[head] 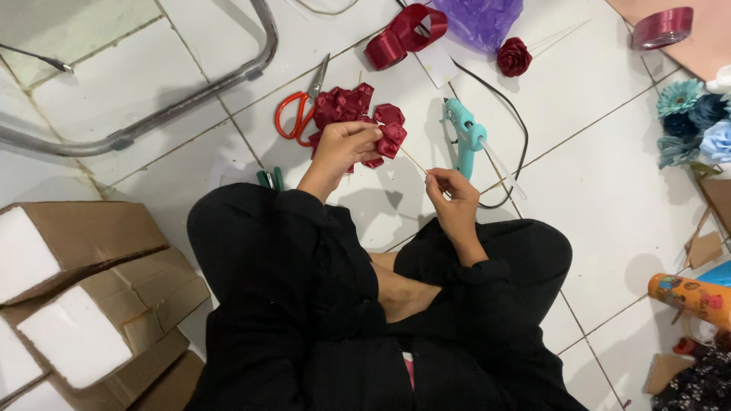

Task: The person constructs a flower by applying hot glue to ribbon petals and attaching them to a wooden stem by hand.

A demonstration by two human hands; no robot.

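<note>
Two hands are working above a white tiled floor (609, 198), in front of the person's crossed legs in black clothing. The right hand (451, 199) is pinching the near end of a thin wooden stick (415, 161) between fingertips, and the stick is slanting up and left to a dark red ribbon flower (388, 137). The left hand (344, 146) is closing its fingers around that flower at the stick's far end, so the hands are sitting apart, joined only by the stick.

Just beyond the left hand a pile of red ribbon petals (344, 103) is lying on the tiles, with orange-handled scissors (301, 106) touching its left side. A teal glue gun (464, 133) is standing just right of the flower, its black cord (512, 114) looping behind it. Bare tile is stretching open to the right of the glue gun.

To the near left, cardboard boxes (84, 297) with white foam are crowding the edge. Farther off, a red ribbon loop (403, 34), a finished red rose (514, 55), purple wrapping (480, 19) and a ribbon roll (662, 27) are lying near the top edge, and blue paper flowers (697, 122) are hugging the right edge.
</note>
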